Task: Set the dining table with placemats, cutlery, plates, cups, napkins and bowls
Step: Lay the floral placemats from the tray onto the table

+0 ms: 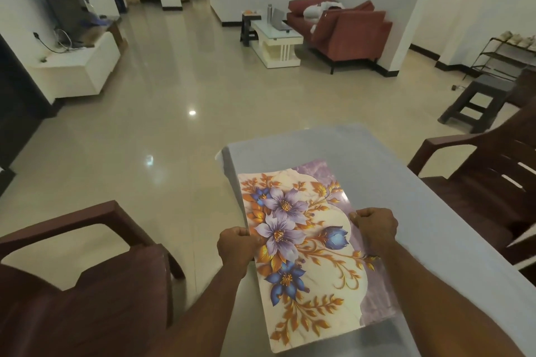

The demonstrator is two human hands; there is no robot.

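A floral placemat, cream and purple with blue and violet flowers and orange leaves, lies lengthwise over the left part of the grey dining table. My left hand pinches its left edge with curled fingers. My right hand pinches its right edge the same way. Whether the mat lies flat on the table or is held slightly above it, I cannot tell. No cutlery, plates, cups, napkins or bowls are in view.
A brown plastic chair stands at the table's left, another brown chair at its right. Beyond lie shiny floor tiles, a dark stool, a red sofa, a white coffee table and a white TV cabinet.
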